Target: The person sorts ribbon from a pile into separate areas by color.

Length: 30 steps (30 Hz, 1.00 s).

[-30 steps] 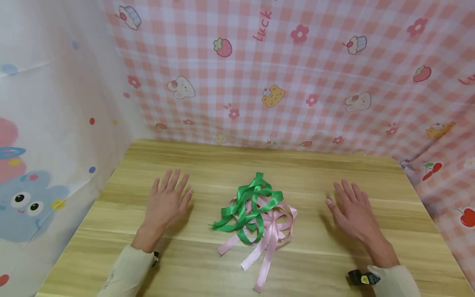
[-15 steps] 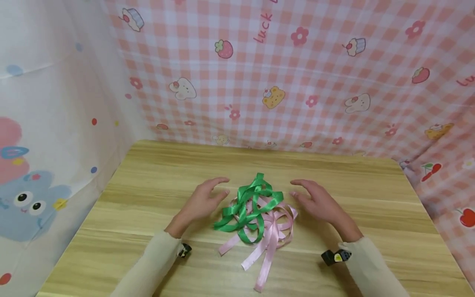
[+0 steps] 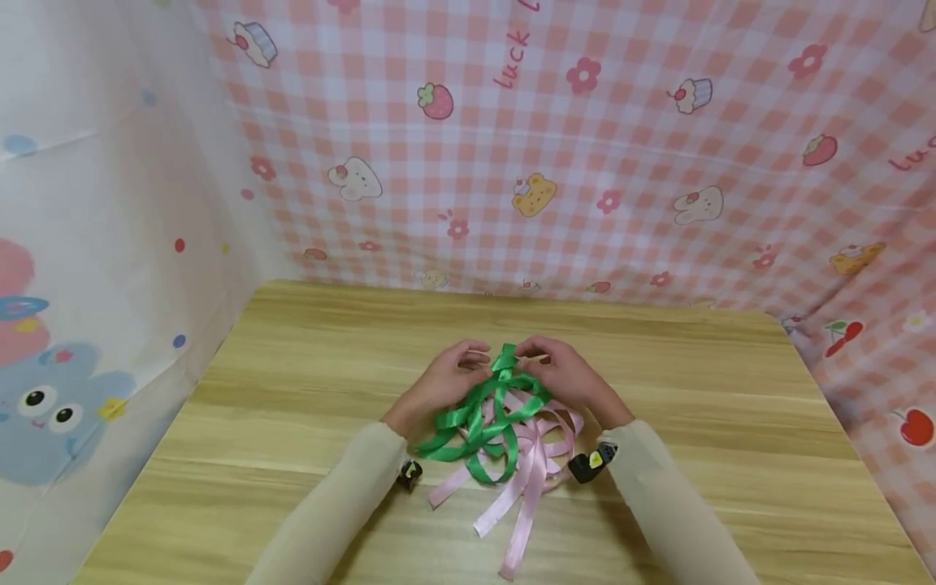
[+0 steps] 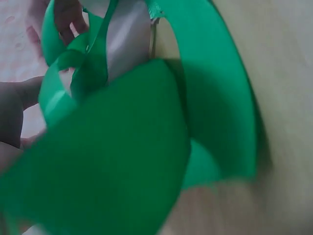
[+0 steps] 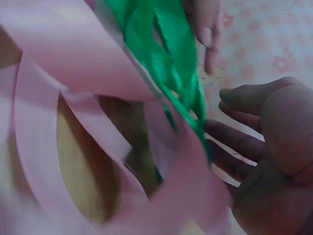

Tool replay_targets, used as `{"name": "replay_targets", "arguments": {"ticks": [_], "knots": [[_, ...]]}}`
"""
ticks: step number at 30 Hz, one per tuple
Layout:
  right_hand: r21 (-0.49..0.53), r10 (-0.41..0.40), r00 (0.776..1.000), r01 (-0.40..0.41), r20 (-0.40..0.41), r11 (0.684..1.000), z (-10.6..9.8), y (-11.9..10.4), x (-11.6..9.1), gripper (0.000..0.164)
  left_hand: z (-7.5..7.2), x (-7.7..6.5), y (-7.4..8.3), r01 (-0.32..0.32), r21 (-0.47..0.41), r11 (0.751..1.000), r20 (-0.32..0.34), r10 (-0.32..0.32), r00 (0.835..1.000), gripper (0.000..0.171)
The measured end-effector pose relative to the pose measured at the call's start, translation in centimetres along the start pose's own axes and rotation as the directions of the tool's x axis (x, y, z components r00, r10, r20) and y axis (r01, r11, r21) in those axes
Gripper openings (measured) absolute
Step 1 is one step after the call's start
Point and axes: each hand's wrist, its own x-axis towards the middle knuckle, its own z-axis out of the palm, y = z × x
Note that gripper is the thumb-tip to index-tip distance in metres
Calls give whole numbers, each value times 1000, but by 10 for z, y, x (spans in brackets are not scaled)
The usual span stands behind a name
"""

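Since 0.5 s ago, the left hand (image 3: 444, 380) and right hand (image 3: 570, 375) have moved inward to the far end of the green ribbon (image 3: 475, 424), which lies loosely heaped on the bench (image 3: 717, 382). Left of that end, the left hand is unclenched, its fingers loosely bent; right of it, the right hand is likewise released, fingertips just beside the green ribbon, contact unclear. The pink ribbon (image 3: 536, 467) lies partly under the green ribbon, with 3 tails reaching nearer the person.
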Motion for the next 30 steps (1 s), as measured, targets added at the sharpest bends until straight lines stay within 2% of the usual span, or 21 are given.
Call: {"name": "replay_targets", "arguments": {"ticks": [5, 12, 17, 21, 24, 27, 28, 30], "knots": [[61, 9, 998, -13, 56, 998, 10, 1, 10, 25, 7, 6, 1, 28, 6, 1000, -1, -28, 1000, 35], [43, -32, 995, 28, 96, 999, 13, 2, 13, 21, 7, 6, 7, 35, -30, 999, -25, -36, 999, 31], [34, -99, 989, 96, 109, 995, 5, -3, 6, 12, 4, 1, 13, 8, -27, 1000, -10, -8, 1000, 29], [149, -134, 984, 116, 118, 982, -7, -12, -2, 16, -1, -8, 21, -59, 60, 996, -10, 60, 998, 26], [226, -164, 977, 131, 134, 965, -17, -20, -7, 21, -7, -16, 31, -124, 200, 972, -12, 129, 992, 22], [271, -177, 974, 135, 139, 953, -27, -32, -12, 25, -12, -23, 41, -183, 358, 916, -9, 199, 980, 20], [280, -177, 974, 133, 138, 951, -31, -36, -14, 26, -15, -25, 45, -200, 393, 898, -6, 220, 976, 21], [309, -180, 975, 133, 130, 942, -37, -44, -18, 26, -20, -29, 49, -238, 397, 886, 10, 255, 967, 22]]}}
